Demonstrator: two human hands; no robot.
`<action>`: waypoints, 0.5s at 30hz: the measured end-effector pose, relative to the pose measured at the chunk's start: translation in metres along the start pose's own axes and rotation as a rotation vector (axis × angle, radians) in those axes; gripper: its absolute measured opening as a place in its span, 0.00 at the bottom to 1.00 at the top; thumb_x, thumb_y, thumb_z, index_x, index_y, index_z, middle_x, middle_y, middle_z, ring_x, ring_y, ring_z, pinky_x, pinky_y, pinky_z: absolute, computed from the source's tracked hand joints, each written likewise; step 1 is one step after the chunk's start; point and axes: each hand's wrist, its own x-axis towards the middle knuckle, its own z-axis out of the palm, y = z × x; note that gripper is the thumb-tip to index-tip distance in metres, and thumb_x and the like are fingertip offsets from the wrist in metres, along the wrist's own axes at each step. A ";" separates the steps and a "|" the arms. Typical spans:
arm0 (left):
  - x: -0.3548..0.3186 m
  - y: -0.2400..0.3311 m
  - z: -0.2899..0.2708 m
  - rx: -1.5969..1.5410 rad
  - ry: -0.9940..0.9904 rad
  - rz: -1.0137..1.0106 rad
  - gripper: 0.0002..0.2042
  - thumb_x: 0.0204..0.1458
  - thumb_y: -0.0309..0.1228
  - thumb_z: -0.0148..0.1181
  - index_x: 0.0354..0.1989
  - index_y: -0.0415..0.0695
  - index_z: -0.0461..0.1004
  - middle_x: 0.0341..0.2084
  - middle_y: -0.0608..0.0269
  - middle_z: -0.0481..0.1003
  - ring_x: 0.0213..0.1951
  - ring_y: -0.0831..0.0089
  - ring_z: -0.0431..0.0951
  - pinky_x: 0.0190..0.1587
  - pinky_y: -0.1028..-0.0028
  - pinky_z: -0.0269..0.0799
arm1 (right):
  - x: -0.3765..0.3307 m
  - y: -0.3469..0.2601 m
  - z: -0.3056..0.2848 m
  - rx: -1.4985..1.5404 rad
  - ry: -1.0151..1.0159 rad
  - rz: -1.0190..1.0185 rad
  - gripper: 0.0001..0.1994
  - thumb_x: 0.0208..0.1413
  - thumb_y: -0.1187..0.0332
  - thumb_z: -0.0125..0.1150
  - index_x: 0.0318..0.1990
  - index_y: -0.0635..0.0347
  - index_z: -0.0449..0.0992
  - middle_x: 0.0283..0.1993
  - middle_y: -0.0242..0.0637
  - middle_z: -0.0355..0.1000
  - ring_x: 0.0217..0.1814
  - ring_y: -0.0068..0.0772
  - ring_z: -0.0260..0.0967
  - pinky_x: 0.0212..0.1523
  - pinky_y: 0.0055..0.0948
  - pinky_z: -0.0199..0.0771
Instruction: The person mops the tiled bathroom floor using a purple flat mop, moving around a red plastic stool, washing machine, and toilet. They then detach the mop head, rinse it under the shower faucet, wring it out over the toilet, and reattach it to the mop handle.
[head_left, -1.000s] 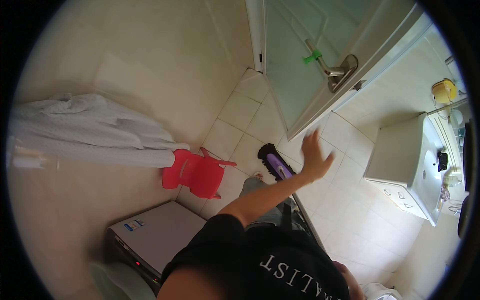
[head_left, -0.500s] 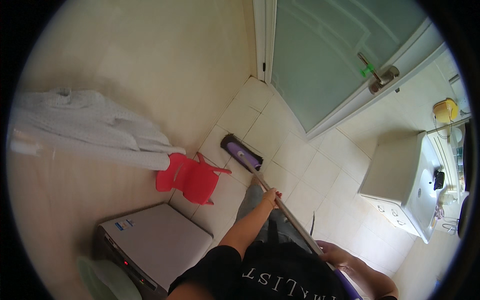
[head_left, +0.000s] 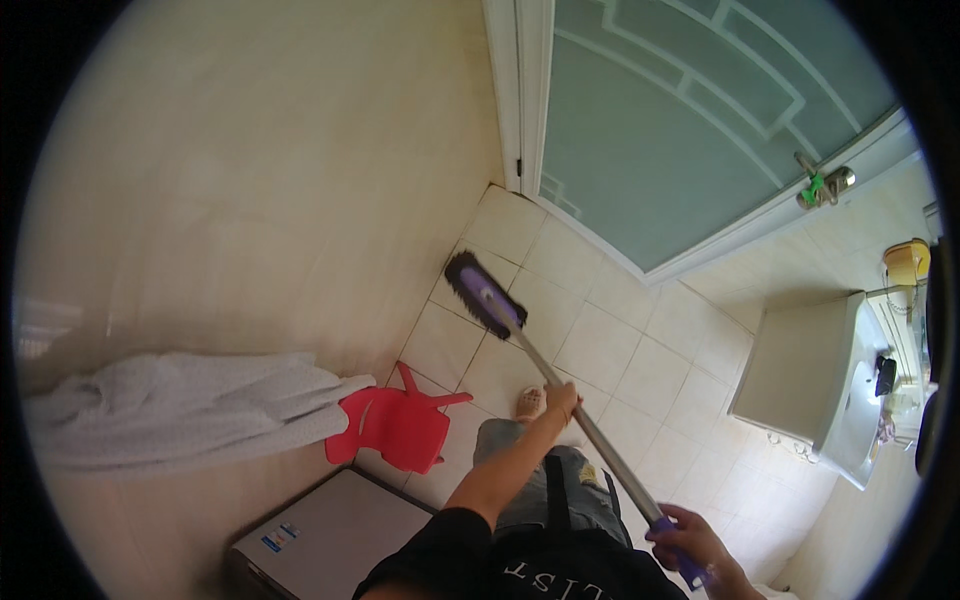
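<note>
A long broom (head_left: 610,455) slants across the middle of the view, with a silver pole and a purple end grip. Its purple head (head_left: 487,294), fringed with dark bristles, is over the tiled floor near the left wall. My left hand (head_left: 563,401) is closed round the middle of the pole. Lower right, my right hand (head_left: 692,543) wraps the purple grip at the pole's near end. A small red chair (head_left: 405,428) stands left of my left forearm.
A grey-topped appliance (head_left: 345,535) stands at the lower left. A white towel (head_left: 215,405) hangs along the left wall by the chair. Ahead is a frosted glass door (head_left: 690,130) with a metal handle (head_left: 828,190). At the right is a white washbasin cabinet (head_left: 800,370).
The broom's head has moved farther from my feet, and more of the pole shows. Both hands keep hold of it. The view has shifted, so the chair and towel sit lower.
</note>
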 end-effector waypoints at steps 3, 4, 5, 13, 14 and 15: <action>0.055 0.080 -0.023 0.102 -0.090 0.084 0.30 0.46 0.27 0.46 0.53 0.37 0.35 0.22 0.50 0.64 0.16 0.69 0.67 0.14 0.71 0.67 | 0.066 -0.003 0.064 0.118 -0.008 -0.114 0.24 0.41 0.82 0.51 0.50 0.66 0.56 0.25 0.39 0.64 0.12 0.23 0.54 0.09 0.19 0.53; 0.064 0.105 -0.025 0.089 -0.125 0.091 0.30 0.46 0.27 0.46 0.53 0.36 0.35 0.21 0.52 0.64 0.16 0.69 0.67 0.14 0.72 0.67 | 0.081 -0.009 0.081 0.166 -0.031 -0.158 0.24 0.41 0.82 0.51 0.50 0.66 0.56 0.25 0.39 0.64 0.12 0.22 0.54 0.09 0.19 0.53; 0.069 0.125 -0.024 0.072 -0.158 0.099 0.30 0.45 0.27 0.46 0.53 0.35 0.36 0.20 0.53 0.64 0.15 0.69 0.67 0.14 0.73 0.67 | 0.093 -0.019 0.094 0.207 -0.054 -0.200 0.24 0.41 0.82 0.51 0.50 0.67 0.56 0.25 0.38 0.64 0.12 0.22 0.54 0.09 0.19 0.53; 0.042 0.154 0.019 0.584 0.011 0.240 0.26 0.48 0.29 0.43 0.53 0.37 0.38 0.23 0.51 0.67 0.16 0.70 0.69 0.11 0.74 0.62 | 0.116 -0.011 0.088 0.493 -0.058 -0.317 0.25 0.44 0.81 0.47 0.53 0.65 0.54 0.29 0.39 0.63 0.15 0.23 0.56 0.11 0.20 0.56; 0.035 0.141 0.022 0.573 -0.011 0.229 0.26 0.48 0.28 0.43 0.52 0.37 0.38 0.24 0.51 0.67 0.16 0.69 0.69 0.11 0.74 0.63 | 0.106 -0.004 0.086 0.523 -0.053 -0.321 0.25 0.43 0.81 0.47 0.53 0.65 0.55 0.29 0.40 0.64 0.15 0.23 0.56 0.11 0.20 0.56; 0.028 0.128 0.027 0.565 -0.043 0.211 0.26 0.48 0.28 0.43 0.52 0.37 0.39 0.24 0.50 0.66 0.17 0.69 0.69 0.12 0.74 0.63 | 0.095 0.003 0.085 0.554 -0.045 -0.331 0.25 0.43 0.80 0.47 0.53 0.65 0.55 0.30 0.40 0.64 0.15 0.23 0.56 0.10 0.20 0.56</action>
